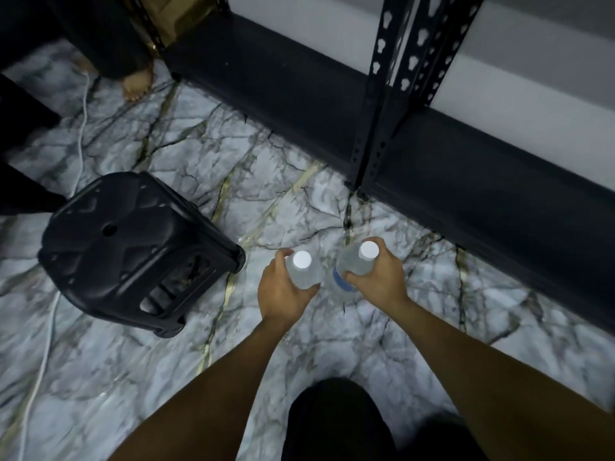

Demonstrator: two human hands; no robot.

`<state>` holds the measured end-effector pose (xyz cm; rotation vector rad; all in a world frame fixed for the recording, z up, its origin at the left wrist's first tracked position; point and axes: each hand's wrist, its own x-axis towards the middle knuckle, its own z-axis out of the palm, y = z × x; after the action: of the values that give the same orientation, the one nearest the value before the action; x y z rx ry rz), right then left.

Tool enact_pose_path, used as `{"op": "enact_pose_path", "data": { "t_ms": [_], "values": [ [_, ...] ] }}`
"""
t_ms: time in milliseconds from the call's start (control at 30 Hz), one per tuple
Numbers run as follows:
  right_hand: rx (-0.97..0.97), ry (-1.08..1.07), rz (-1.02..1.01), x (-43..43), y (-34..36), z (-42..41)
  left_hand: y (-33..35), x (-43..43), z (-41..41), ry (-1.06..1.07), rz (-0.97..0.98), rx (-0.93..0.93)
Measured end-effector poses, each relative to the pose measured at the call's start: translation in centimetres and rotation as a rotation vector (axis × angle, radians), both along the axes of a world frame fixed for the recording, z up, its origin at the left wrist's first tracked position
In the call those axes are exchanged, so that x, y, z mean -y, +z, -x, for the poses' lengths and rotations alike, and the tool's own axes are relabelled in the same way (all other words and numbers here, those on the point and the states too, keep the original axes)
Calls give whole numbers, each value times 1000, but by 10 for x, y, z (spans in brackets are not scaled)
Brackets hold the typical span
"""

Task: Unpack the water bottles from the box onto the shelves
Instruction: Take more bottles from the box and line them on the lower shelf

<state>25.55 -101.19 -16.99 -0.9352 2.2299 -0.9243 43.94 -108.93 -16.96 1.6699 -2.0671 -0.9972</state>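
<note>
- Head view looks down at my two hands over the floor [299,201]; each hand holds one bottle
- My left hand [283,287] has its fingers curled round the left bottle [304,277]; the grip is closed tight on the bottle's side
- My right hand [379,277] is wrapped round the right bottle [354,266] in the same way; it holds high up, just under the cap
- Both bottles are up in the air, side by side and close; I cannot tell if they touch; they are near the rack [299,104], just in front of its post [382,111], and not on a shelf yet
- A brown box [166,21] shows far off at the top, behind the rack's other post; I cannot see inside it
- I think the step now is carrying these two over to a shelf; to do it well I should keep both grips firm, go past the post and not bump it, and lift the bottoms over the shelf edge
- I would put them down one at a time, bottom flat, and let go only when each one stands by itself
- The left bottle stands straight, white cap up at me; its long way runs up and down, so I see mostly the cap
- The right bottle tips a bit; its cap leans toward the rack and its blue label sits lower, toward me; I should stand it straight before it goes down
- A black stool [133,247] and a white cord [81,128] are on the left; I should step wide of both
</note>
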Motion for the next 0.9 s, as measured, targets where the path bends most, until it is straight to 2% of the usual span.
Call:
{"op": "enact_pose_path", "data": {
  "t_ms": [100, 200, 400, 600, 900],
  "values": [
    [-4, -6, -4, -26, 8, 7, 5, -17, 1, 54, -34, -12],
    [-26, -27, -5, -48, 28, 22, 17, -33, 9, 21, -40, -24],
    [-53, -140, 116, -77, 107, 65, 75, -45, 40, -66, 81, -128],
    [-164, -179, 310, -90, 236, 100, 198, -45, 89, -115, 220, -356],
    [-290, -281, 661, -95, 458, 158, 435, -22, 175, -240, 361, -684]
  ]
}}
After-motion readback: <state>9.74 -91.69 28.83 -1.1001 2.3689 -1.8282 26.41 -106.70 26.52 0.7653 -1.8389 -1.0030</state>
